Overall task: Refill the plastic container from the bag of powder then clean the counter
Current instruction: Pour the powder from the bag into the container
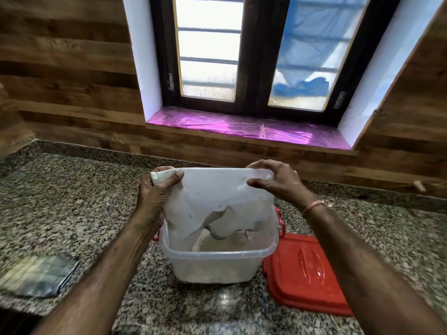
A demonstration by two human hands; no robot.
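Container (pixel 217 264) on counter (pixel 72 201), uncovered, red lid (pixel 307 269) lying just beside at right. Bag (pixel 212 197) upended over it, mouth hanging inside, top corners pinched by left hand (pixel 157 189) and right hand (pixel 273 182). Seems nearly emptied; some powder (pixel 217 243) inside container. Probably left: shaking out, closing, wiping with cloth (pixel 38 274) at left.

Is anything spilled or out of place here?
Nothing stands out. The translucent white plastic bag hangs into the clear plastic container; the red plastic lid lies flat beside it. No spill shows on the speckled granite counter.
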